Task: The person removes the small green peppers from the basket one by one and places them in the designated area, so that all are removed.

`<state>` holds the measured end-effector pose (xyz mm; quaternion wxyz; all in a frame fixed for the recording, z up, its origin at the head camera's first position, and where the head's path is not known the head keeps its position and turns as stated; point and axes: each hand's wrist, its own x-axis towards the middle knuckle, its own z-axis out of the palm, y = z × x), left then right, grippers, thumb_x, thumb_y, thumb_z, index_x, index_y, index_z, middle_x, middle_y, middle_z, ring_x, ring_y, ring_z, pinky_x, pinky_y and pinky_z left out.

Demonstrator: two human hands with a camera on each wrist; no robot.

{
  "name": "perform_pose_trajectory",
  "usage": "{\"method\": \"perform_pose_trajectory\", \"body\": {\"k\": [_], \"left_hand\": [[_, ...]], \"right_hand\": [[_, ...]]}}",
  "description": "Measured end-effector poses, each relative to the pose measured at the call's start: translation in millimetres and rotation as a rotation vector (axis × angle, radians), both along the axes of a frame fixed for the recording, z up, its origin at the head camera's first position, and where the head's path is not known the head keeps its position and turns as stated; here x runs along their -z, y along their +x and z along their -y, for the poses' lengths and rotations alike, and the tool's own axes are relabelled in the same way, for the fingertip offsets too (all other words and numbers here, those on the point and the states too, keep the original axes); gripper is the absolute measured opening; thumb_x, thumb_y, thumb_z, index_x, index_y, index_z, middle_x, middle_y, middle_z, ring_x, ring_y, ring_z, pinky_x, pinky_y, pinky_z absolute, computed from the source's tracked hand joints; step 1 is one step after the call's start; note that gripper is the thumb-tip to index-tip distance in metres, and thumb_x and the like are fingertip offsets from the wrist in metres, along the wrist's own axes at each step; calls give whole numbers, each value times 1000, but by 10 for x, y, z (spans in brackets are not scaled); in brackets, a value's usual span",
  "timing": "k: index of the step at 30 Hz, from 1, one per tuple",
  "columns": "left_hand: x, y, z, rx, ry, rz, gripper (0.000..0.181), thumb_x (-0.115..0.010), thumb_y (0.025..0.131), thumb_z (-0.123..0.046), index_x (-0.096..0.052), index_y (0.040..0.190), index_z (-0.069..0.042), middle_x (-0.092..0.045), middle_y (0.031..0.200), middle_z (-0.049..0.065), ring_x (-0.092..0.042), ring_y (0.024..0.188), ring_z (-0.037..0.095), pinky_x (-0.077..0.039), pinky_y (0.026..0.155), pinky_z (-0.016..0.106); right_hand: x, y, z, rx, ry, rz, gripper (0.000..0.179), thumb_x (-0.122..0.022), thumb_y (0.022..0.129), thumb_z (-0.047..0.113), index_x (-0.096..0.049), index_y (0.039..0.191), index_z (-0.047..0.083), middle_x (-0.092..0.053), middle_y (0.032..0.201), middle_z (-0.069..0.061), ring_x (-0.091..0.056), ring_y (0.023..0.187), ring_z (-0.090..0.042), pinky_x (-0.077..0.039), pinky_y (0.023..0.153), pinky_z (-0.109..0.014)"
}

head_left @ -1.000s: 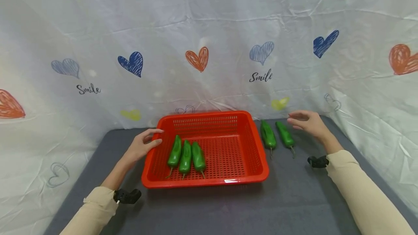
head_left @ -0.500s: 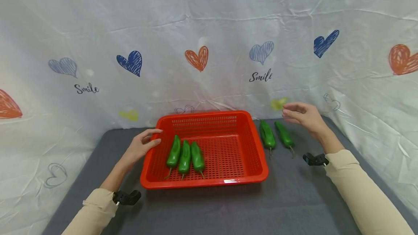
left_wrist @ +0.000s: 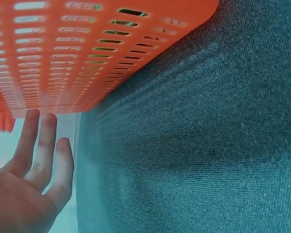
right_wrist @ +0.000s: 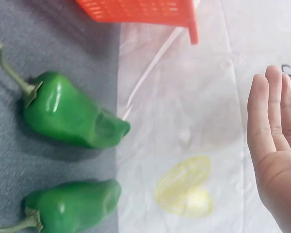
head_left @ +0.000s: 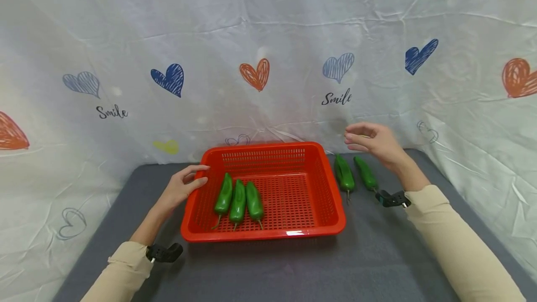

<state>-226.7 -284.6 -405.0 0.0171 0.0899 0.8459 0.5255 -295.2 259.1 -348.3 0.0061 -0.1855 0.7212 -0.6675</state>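
My left hand (head_left: 179, 187) is at the left rim of a red plastic basket (head_left: 335, 227), its index finger and thumb reaching the edge. In the left wrist view the other fingers (left_wrist: 47, 138) extend loosely beside the basket's slotted wall. Three green peppers (head_left: 238, 202) lie side by side in the left half of the basket. My right hand (head_left: 375, 142) hovers above the far right of the table, holding nothing. Below it, a green pepper (head_left: 344, 174) lies close to the basket's right side, with another green pepper (head_left: 366, 174) to its right. Both show stems in the right wrist view.
A dark grey cloth covers the table (head_left: 268, 269). Behind it hangs a white curtain (head_left: 289, 92) printed with hearts and the word Smile, close to the basket's back edge.
My right hand has risen and moved left, away from the rightmost pepper toward the space above the pepper beside the basket. My left hand, basket and peppers stay put.
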Motion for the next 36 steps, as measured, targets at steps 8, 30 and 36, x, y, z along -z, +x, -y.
{"method": "perform_pose_trajectory", "body": {"k": [8, 30, 36], "left_hand": [[15, -15, 1, -9, 11, 7, 47, -69, 100, -24, -57, 142, -6, -40, 155, 17, -41, 137, 43, -50, 93, 56], [-3, -7, -16, -15, 46, 15, 47, -69, 100, -22, -58, 142, -6, -47, 149, 21, -54, 125, 41, -56, 85, 44], [10, -17, -12, -17, 44, 11, 46, -70, 100, -22, -58, 142, -6, -47, 149, 21, -54, 124, 41, -56, 84, 44]], "right_hand": [[-84, -20, 170, 4, 36, -4, 34, -70, 97, 4, -61, 125, -12, -69, 114, -14, -70, 98, -26, -56, 85, -41], [-319, -122, 739, -92, 51, -53, 31, -74, 95, 8, -66, 122, -4, -61, 121, -27, -69, 100, -32, -54, 89, -47], [-341, -161, 946, -153, 40, -90, 28, -73, 95, 5, -68, 121, -4, -62, 120, -29, -67, 100, -38, -54, 89, -51]]}}
